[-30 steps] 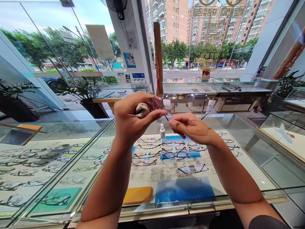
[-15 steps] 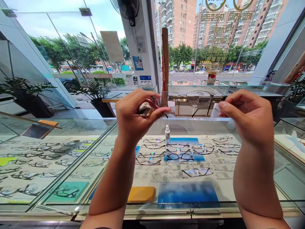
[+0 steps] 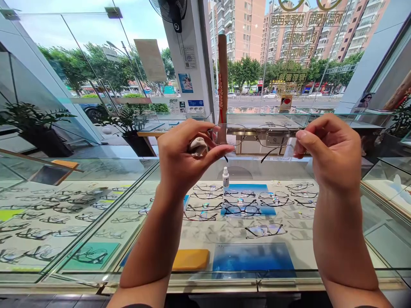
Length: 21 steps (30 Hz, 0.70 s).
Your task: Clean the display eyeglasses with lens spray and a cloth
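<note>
A pair of thin-rimmed eyeglasses (image 3: pixel 272 136) is held up over the glass counter, with its dark temple tips hanging below the lenses. My left hand (image 3: pixel 189 158) pinches the left end between thumb and fingers, and a crumpled pale cloth (image 3: pixel 198 146) is tucked in its palm. At the opposite end, my right hand (image 3: pixel 332 149) has thumb and fingertips closed at the frame's outer corner; the exact contact there is hard to see. A small white bottle (image 3: pixel 225 177) stands on the counter beyond, between the forearms.
Below the hands, a glass display counter (image 3: pixel 180 282) contains several rows of eyeglasses, blue boards (image 3: pixel 253 261) and a yellow case (image 3: pixel 191 259). A framed mirror (image 3: pixel 51 173) lies at left. Another showcase (image 3: pixel 385 188) stands at right, and potted plants (image 3: pixel 128 124) are near the window.
The eyeglasses have shifted slightly right and tilted a little. My right hand has come in left, closing the gap to the frame's right end. My left hand keeps its hold.
</note>
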### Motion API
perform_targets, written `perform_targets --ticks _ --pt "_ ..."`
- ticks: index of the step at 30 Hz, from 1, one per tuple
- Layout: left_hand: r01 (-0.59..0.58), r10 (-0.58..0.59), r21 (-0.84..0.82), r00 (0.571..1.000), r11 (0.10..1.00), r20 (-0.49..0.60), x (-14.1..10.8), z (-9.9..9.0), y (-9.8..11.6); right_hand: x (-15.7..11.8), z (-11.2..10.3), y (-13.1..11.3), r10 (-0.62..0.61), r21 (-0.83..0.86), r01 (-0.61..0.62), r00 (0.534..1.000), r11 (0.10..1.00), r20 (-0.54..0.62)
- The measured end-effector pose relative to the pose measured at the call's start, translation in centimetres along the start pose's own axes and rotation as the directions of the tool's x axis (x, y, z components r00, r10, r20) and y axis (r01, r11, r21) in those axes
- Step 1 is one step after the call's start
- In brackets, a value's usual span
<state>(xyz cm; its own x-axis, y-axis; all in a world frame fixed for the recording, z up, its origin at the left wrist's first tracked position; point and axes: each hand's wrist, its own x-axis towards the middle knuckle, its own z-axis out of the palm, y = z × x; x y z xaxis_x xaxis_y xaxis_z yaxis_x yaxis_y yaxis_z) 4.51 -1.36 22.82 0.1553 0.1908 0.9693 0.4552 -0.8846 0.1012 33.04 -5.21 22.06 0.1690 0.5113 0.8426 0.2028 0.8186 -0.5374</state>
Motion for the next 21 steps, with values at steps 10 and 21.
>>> perform_targets --ticks 10,21 --pt "0.037 -0.038 -0.005 0.997 0.999 -0.071 -0.4 0.8 0.6 -0.1 0.2 0.0 0.026 0.044 -0.027 0.999 0.999 0.04" --pt "0.001 -0.023 -0.135 0.988 0.991 -0.156 -0.8 2.3 -2.1 -0.4 1.6 -0.3 -0.049 0.032 0.051 0.997 0.998 -0.054"
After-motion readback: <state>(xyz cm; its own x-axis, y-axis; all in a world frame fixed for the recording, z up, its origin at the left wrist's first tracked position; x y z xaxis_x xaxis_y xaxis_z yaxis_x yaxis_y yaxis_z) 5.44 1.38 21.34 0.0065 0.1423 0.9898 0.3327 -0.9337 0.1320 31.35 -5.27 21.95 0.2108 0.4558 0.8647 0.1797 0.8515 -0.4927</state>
